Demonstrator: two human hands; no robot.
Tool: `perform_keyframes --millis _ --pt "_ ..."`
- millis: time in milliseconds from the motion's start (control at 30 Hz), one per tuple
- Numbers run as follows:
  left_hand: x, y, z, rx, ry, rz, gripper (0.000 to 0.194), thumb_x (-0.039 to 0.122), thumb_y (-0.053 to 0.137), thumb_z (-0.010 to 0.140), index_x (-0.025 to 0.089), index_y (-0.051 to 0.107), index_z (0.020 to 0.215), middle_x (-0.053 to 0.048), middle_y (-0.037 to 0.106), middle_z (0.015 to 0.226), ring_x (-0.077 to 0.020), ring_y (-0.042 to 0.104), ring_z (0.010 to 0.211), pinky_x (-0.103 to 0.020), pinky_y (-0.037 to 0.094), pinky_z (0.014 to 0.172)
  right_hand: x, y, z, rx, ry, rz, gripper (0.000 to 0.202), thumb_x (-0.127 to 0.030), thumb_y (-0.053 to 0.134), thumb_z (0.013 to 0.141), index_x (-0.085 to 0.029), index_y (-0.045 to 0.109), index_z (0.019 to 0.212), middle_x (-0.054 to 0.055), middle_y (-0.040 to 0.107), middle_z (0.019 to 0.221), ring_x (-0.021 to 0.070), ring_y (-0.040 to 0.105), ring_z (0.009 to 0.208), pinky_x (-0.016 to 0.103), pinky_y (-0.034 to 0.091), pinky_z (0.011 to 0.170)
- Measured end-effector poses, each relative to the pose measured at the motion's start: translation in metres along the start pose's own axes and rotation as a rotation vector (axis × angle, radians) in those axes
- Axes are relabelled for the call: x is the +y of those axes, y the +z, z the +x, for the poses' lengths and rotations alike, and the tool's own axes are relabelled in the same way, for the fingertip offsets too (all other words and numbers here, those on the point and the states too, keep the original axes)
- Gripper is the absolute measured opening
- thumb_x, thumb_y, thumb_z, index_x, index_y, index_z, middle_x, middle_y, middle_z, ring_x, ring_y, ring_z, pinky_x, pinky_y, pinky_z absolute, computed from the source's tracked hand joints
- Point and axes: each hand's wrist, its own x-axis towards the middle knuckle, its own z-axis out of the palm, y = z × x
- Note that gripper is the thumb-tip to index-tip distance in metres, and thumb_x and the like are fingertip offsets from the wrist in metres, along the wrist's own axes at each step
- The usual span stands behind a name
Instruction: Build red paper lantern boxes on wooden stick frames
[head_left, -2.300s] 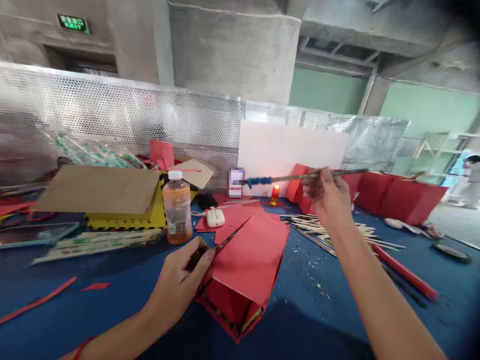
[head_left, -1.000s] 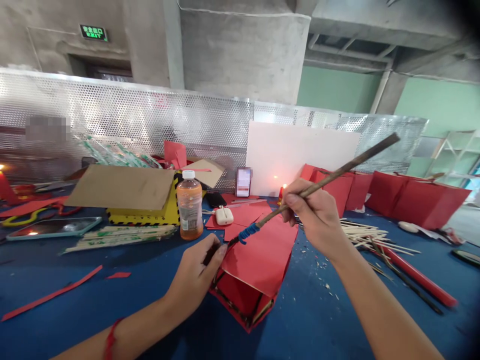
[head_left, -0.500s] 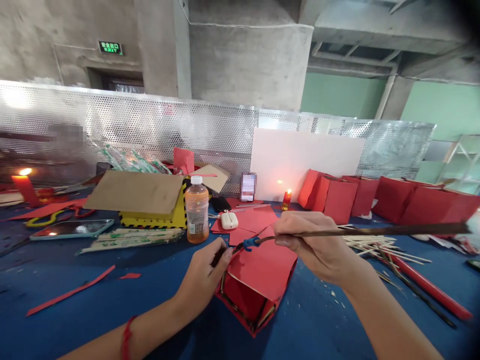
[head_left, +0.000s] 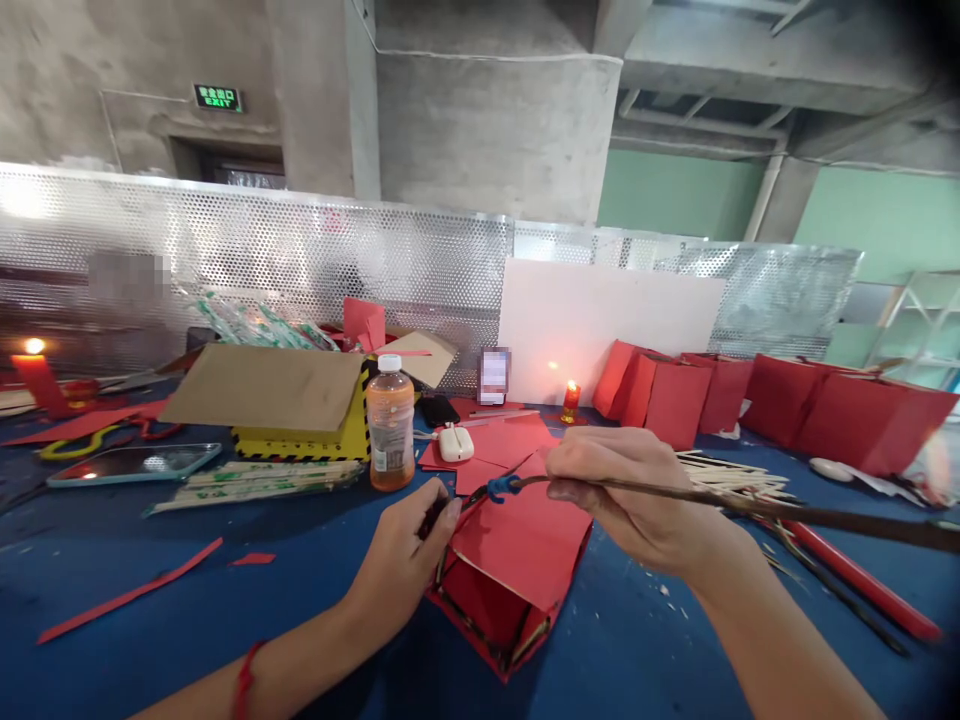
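The red paper box (head_left: 525, 540) lay on the blue bench (head_left: 315, 560), in front of the person and between the two arms, its hollow end turned toward the near side and dark, thin edging showing along the inside. The left hand (head_left: 401, 550) had its thumb and fingers drawn together on the box's upper left edge, gripping it there; the fingers hid how much was pinched. A red cord (head_left: 246, 675) circled that wrist.

The right hand (head_left: 626, 490) was folded around a brown stick (head_left: 739, 502), pinched between thumb and fingers, with the thick end running off to the right. Blue thread (head_left: 502, 487) was wound about the thin end, which met the box's edge near the left fingertips; whether the two touched was hard to tell.

Beyond the box, a white case (head_left: 455, 443) rested on red paper, and a bottle (head_left: 391, 445) of orange drink stood just to its left. A phone (head_left: 493, 378) was propped upright behind, and a lit candle (head_left: 571, 402) burned to the right of it. More red boxes (head_left: 679, 400) stood past the right hand, with pale sticks (head_left: 731, 475) scattered nearer and a red rod (head_left: 862, 580) lying beside them.
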Motion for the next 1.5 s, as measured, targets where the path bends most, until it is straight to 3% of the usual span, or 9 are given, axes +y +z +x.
perform_keyframes --millis 133,300,467,567,667,767,933,1200,1500 --pt "0.000 -0.002 -0.001 0.030 0.014 -0.004 0.037 0.046 0.039 0.099 0.023 0.040 0.070 0.005 0.041 0.063 -0.0139 0.041 0.058 -0.026 0.031 0.055 0.017 -0.018 -0.006 0.137 0.012 -0.277 0.019 -0.010 0.056 0.095 -0.025 0.065 0.087 -0.001 0.064 0.075 0.0139 0.055 0.061 0.028 0.043 0.055" --pt "0.002 -0.003 -0.002 0.042 0.010 -0.034 0.038 0.045 0.041 0.099 0.023 0.040 0.070 0.006 0.039 0.061 -0.0128 0.040 0.055 -0.025 0.029 0.052 0.024 -0.028 -0.016 0.586 0.193 -0.166 0.028 -0.016 0.053 0.101 -0.034 0.070 0.115 -0.001 0.073 0.091 0.0139 0.066 0.064 0.029 0.051 0.056" --pt "0.003 0.000 -0.005 0.010 0.016 -0.095 0.038 0.047 0.044 0.099 0.022 0.045 0.071 0.006 0.042 0.063 -0.0117 0.040 0.055 -0.023 0.030 0.051 -0.033 0.029 -0.027 0.343 0.360 -0.284 0.030 -0.020 0.045 0.099 -0.024 0.061 0.124 0.006 0.076 0.105 0.0227 0.075 0.091 0.034 0.060 0.074" --pt "0.004 0.002 -0.007 -0.013 0.015 -0.131 0.036 0.047 0.046 0.098 0.021 0.046 0.072 0.006 0.042 0.062 -0.0111 0.040 0.054 -0.022 0.031 0.050 -0.064 0.067 -0.031 0.165 0.372 -0.371 0.030 -0.022 0.051 0.088 -0.017 0.058 0.117 0.007 0.075 0.086 0.0217 0.073 0.067 0.029 0.057 0.054" --pt "0.006 0.002 -0.009 -0.031 0.022 -0.151 0.035 0.045 0.048 0.097 0.021 0.046 0.072 0.006 0.044 0.063 -0.0108 0.040 0.054 -0.022 0.033 0.050 -0.073 0.085 -0.031 0.058 0.342 -0.569 0.027 -0.007 0.045 0.074 -0.019 0.059 0.093 0.009 0.073 0.079 0.0238 0.070 0.064 0.031 0.055 0.055" --pt "0.008 0.002 -0.011 -0.039 0.034 -0.153 0.032 0.042 0.050 0.096 0.021 0.047 0.072 0.006 0.046 0.063 -0.0109 0.041 0.055 -0.022 0.033 0.051 -0.067 0.085 -0.031 0.080 0.391 -0.672 0.024 -0.002 0.044 0.077 -0.022 0.057 0.080 0.005 0.069 0.070 0.0227 0.066 0.057 0.031 0.049 0.051" --pt "0.009 -0.001 -0.010 -0.037 0.075 -0.146 0.030 0.041 0.054 0.095 0.021 0.052 0.074 0.004 0.052 0.068 -0.0127 0.047 0.061 -0.023 0.039 0.058 -0.056 0.081 -0.039 0.205 0.369 -0.618 0.025 -0.011 0.044 0.094 -0.018 0.068 0.100 0.007 0.078 0.089 0.0232 0.073 0.075 0.031 0.051 0.060" --pt "0.012 -0.008 -0.015 -0.085 0.194 -0.168 0.029 0.047 0.054 0.094 0.020 0.064 0.095 -0.001 0.064 0.086 -0.0150 0.056 0.070 -0.025 0.048 0.065 -0.052 0.086 -0.048 0.296 0.280 -0.576 0.030 -0.007 0.047 0.096 -0.016 0.073 0.109 0.006 0.080 0.106 0.0239 0.076 0.091 0.031 0.056 0.072" --pt "0.015 -0.002 -0.015 -0.064 0.294 -0.038 0.005 0.025 0.061 0.091 0.021 0.060 0.088 0.002 0.063 0.080 -0.0123 0.054 0.065 -0.022 0.046 0.061 -0.053 0.082 -0.050 0.180 0.291 -0.576 0.035 -0.009 0.041 0.098 -0.017 0.075 0.103 0.003 0.080 0.106 0.0223 0.076 0.089 0.028 0.056 0.067"
